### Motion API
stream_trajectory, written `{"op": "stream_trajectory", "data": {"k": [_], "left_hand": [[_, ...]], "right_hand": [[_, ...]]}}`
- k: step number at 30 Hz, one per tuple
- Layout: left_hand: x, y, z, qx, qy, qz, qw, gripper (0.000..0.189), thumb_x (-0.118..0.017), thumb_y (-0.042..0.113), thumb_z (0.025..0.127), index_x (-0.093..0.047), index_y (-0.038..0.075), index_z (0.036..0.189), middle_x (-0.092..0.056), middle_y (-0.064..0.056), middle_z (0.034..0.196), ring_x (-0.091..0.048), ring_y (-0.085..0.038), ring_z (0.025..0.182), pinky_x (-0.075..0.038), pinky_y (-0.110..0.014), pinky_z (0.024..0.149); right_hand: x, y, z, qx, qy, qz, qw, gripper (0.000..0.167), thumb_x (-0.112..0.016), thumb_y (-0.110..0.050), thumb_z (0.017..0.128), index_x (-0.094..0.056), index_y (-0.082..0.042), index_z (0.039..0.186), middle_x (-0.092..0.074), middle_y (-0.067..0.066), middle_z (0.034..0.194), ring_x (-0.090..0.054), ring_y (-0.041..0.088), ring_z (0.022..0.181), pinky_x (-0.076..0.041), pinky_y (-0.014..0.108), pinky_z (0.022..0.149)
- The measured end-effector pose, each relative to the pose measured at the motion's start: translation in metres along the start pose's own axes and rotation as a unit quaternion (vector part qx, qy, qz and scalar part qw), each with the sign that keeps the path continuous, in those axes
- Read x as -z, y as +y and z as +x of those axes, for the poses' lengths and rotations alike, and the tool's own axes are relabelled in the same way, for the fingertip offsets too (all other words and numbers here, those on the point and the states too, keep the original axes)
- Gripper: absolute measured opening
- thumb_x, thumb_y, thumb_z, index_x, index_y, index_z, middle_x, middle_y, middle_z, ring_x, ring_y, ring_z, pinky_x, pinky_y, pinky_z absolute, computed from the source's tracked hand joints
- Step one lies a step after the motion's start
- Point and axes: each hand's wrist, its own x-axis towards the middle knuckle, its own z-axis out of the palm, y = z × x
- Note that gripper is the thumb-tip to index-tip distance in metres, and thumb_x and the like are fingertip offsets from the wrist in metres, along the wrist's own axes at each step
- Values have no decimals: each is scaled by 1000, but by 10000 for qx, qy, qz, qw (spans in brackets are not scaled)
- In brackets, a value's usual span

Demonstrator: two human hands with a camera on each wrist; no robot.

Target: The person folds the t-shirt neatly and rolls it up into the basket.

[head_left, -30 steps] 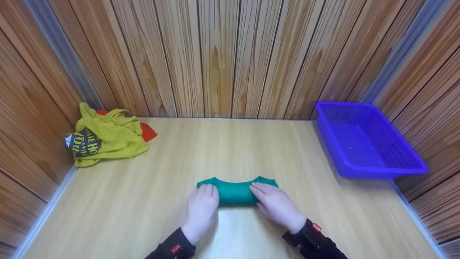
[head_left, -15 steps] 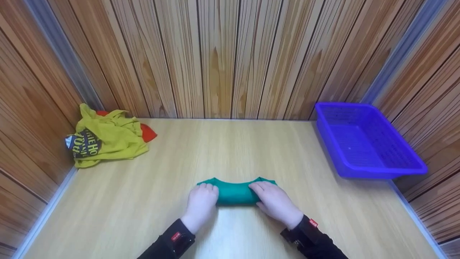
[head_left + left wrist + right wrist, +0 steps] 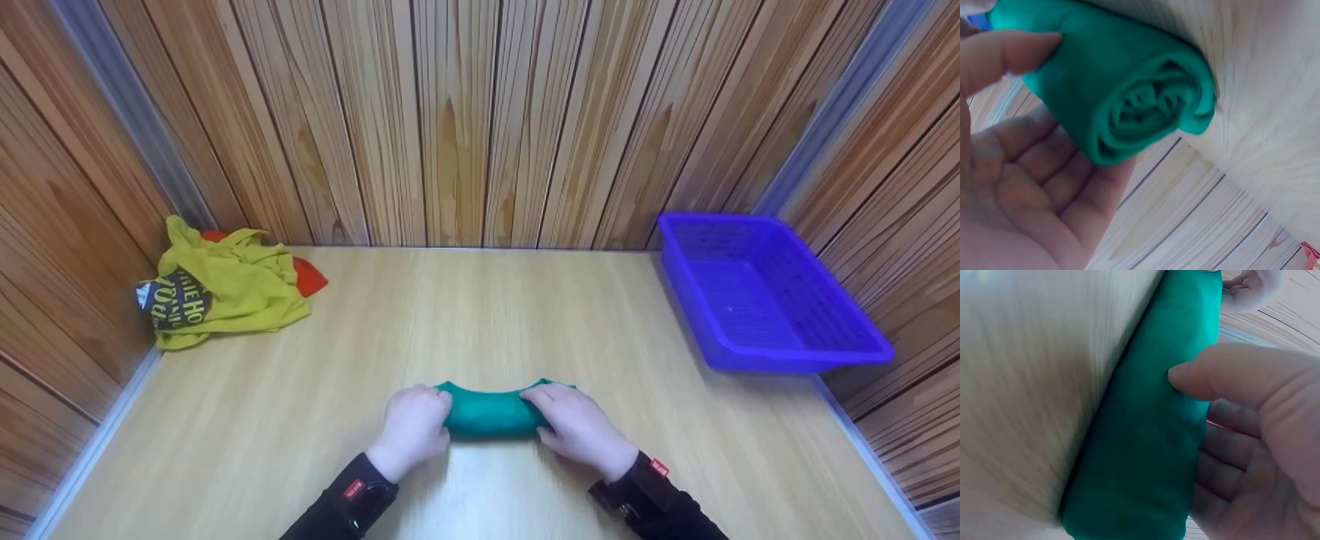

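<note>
A green cloth [image 3: 491, 414], rolled into a thick sausage shape, lies crosswise near the front of the table. My left hand [image 3: 414, 427] grips its left end. In the left wrist view the thumb presses one side of the roll [image 3: 1081, 62], fingers are behind it, and the end shows spiral layers. At the right part, my right hand [image 3: 581, 427] holds the roll with fingers over the far side. The right wrist view has the thumb on the smooth near face of the cloth [image 3: 1134, 444], the other fingers partly hidden behind it.
A crumpled yellow shirt [image 3: 240, 292] with dark print lies in the back left corner, over a red cloth [image 3: 308, 277]. At the back right stands a purple plastic basket [image 3: 724, 356]. Wood-panelled walls [image 3: 450, 127] enclose the table [image 3: 480, 315] on three sides.
The green roll has shifted slightly toward me. My left hand has moved a little left and down, its fingers now around the end of the roll; my right hand has barely moved.
</note>
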Motion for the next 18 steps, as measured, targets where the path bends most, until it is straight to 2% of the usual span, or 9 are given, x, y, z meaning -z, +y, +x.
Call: {"op": "stream_trajectory", "data": {"k": [6, 10, 13, 16, 18], "left_hand": [[7, -11, 2, 6, -495, -800, 9956, 24, -75, 11, 67, -51, 14, 66, -44, 5, 60, -45, -13, 56, -38, -31, 51], [8, -19, 10, 133, -848, -1250, 9884, 27, -72, 11, 71, -46, 16, 63, -36, 7, 60, -37, -11, 56, -34, -29, 52], [6, -25, 17, 308, -1136, -1547, 9809, 19, -70, 13, 75, -53, 14, 66, -42, 7, 62, -40, -11, 58, -36, -30, 55], [4, -31, 23, 531, -1351, -1818, 9726, 5, -68, 14, 79, -67, 10, 78, -54, 5, 69, -48, -13, 64, -43, -35, 61], [2, -35, 25, 653, -1409, -1967, 9681, 10, -67, 15, 79, -71, 8, 85, -59, 3, 74, -52, -16, 67, -45, -38, 65]], "right_hand": [[3, 6, 1, 201, -83, 222, 9995, 47, -75, -6, 78, -60, -3, 123, -66, 11, 114, -62, 29, 109, -50, 46, 94], [4, 10, 5, 61, -311, 366, 9988, 45, -72, -8, 81, -60, -3, 124, -66, 13, 115, -62, 29, 109, -49, 46, 94], [5, 13, 10, -143, -510, 535, 9972, 42, -69, -9, 84, -60, -2, 125, -65, 14, 116, -61, 29, 109, -49, 47, 94], [5, 15, 15, -352, -677, 747, 9943, 41, -66, -10, 86, -59, -2, 126, -64, 15, 118, -61, 30, 111, -47, 48, 96], [5, 17, 19, -457, -739, 848, 9926, 40, -64, -11, 88, -59, -1, 127, -64, 15, 119, -60, 31, 111, -47, 49, 97]]}}
